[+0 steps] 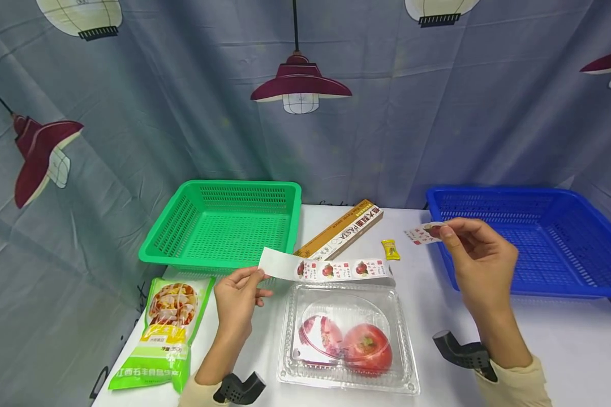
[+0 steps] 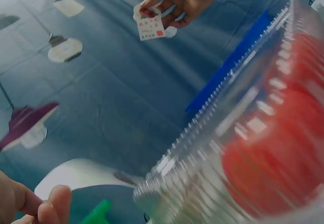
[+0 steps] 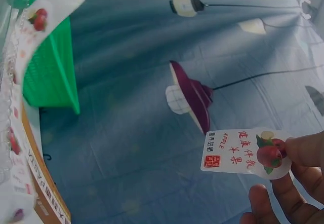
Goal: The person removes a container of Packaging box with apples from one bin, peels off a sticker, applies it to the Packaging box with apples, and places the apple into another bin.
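Note:
Between thumb and fingers, my right hand (image 1: 481, 263) pinches a single apple sticker (image 1: 421, 233), raised near the blue basket; the right wrist view shows its red apple picture and Chinese print. My left hand (image 1: 238, 299) pinches the blank end of a strip of apple stickers (image 1: 336, 270), which stretches right behind the clear plastic box (image 1: 404, 362). That box has its lid on and holds two red fruits, the right one a red apple-like fruit (image 1: 369, 347). White glare, or perhaps a label, covers part of the left one; I cannot tell which.
A green basket (image 1: 221, 265) stands at the back left and a blue basket (image 1: 550, 291) at the back right. Between them lie a pasta box (image 1: 343, 229) and a small yellow packet (image 1: 390, 250). A green food bag (image 1: 158, 350) lies at the left edge.

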The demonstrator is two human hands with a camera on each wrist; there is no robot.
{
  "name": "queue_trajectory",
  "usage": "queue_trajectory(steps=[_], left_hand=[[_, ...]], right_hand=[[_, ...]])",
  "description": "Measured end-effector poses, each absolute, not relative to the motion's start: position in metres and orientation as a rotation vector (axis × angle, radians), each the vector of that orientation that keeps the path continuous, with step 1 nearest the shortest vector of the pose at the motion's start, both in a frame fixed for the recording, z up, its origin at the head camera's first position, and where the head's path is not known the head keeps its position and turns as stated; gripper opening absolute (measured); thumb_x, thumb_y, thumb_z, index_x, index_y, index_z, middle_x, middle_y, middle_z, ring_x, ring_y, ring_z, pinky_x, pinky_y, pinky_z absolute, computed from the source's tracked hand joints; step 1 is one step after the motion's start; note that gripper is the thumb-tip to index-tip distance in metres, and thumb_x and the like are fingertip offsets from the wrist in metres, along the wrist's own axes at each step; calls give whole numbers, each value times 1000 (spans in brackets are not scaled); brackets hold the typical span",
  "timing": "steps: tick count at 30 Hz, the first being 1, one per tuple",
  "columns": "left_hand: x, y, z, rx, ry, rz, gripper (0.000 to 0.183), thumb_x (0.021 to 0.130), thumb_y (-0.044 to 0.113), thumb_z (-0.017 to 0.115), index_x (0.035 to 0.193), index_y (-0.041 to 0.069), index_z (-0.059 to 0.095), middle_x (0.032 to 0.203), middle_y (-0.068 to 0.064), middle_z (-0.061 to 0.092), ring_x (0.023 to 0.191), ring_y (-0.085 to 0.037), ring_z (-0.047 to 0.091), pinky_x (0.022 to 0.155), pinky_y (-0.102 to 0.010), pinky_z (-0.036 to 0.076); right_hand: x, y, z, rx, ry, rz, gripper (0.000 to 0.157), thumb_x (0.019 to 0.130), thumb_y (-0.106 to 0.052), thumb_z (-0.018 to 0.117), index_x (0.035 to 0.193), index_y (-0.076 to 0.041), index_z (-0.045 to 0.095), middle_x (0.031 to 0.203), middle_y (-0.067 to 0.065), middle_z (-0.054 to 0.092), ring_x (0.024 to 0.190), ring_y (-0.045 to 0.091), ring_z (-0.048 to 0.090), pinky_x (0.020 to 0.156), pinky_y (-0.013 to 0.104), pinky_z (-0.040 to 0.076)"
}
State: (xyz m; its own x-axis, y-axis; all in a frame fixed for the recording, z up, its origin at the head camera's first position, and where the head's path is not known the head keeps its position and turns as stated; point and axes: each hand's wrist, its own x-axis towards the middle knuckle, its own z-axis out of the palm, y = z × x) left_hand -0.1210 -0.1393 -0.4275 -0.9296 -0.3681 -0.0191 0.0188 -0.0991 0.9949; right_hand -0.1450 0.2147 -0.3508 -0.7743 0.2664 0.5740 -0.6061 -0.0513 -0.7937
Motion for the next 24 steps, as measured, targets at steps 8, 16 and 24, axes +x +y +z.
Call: queue_trajectory(steps=[8,16,24], left_hand=[[-103,-156,-451,548,-1864,-2092,18,93,2,64,104,-11,64,89,-22,71,54,-18,68,42,-19,45],[-93,-169,-473,648,-1923,-2011,17,92,4,65,102,-9,66,89,-21,71,55,-20,68,42,-21,47],[-89,-181,-489,711,-1998,-1995,17,92,5,64,102,-9,64,90,-20,72,57,-22,69,45,-25,51]], right_hand=[[-144,210,-356,320,-1682,1885,16,88,11,66,97,23,61,87,16,71,82,20,70,79,24,53],[-144,204,-360,363,-1706,1904,14,87,12,66,97,21,61,87,15,71,83,20,69,81,23,52],[-143,200,-365,383,-1726,1900,12,88,13,65,96,20,62,87,13,71,83,18,69,77,21,52]])
